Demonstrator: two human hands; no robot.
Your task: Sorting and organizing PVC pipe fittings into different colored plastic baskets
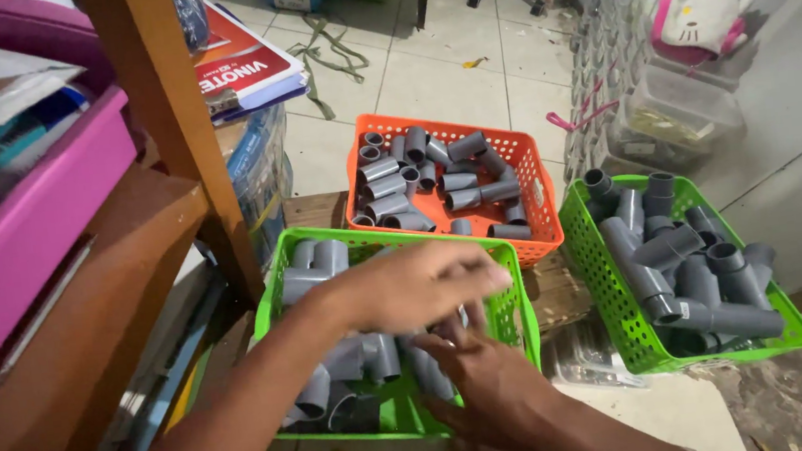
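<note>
A green plastic basket point(522, 317) in front of me holds several grey pipe fittings point(310, 266). My left hand point(408, 285) reaches across over this basket, palm down, blurred by motion, fingers stretched toward the right rim. My right hand point(485, 387) is low inside the same basket, its fingers among the grey fittings; whether it grips one is hidden under the left hand. An orange basket point(545, 209) with more grey pipe elbows sits just behind.
A second green basket point(592, 264) of larger grey fittings stands to the right. A wooden shelf post point(174, 130) and a purple bin point(20, 239) are at the left. A clear container point(680, 113) and tiled floor lie beyond.
</note>
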